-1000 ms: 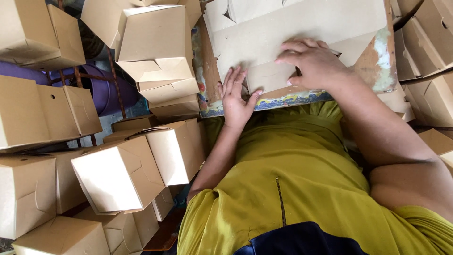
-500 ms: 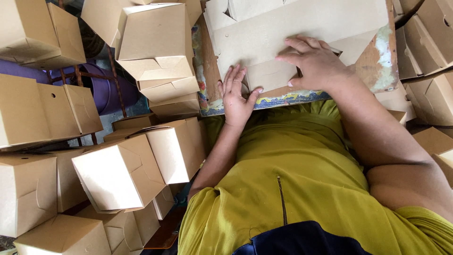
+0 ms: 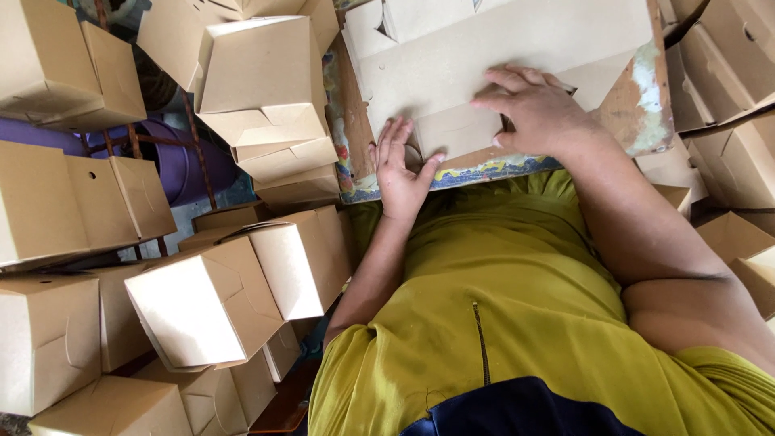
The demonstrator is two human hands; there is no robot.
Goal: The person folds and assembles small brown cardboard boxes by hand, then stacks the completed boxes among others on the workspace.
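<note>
A flat, unfolded brown cardboard box blank [image 3: 476, 64] lies on a worn wooden board [image 3: 638, 105] in front of me. My left hand [image 3: 400, 173] rests palm down at the blank's near left edge, fingers spread, thumb against a folded flap [image 3: 456, 129]. On the right side of that flap my right hand [image 3: 537, 109] presses down with curled fingers. Both hands touch the cardboard; neither lifts it.
Several folded brown cardboard boxes [image 3: 206, 303] are piled at the left, more [image 3: 262, 77] at the upper left and more [image 3: 735, 73] along the right. A purple object [image 3: 182, 165] shows behind the left pile. My yellow-green shirt [image 3: 500, 299] fills the lower middle.
Both hands stay on the cardboard blank in nearly the same places; my right hand has shifted very slightly on the flap.
</note>
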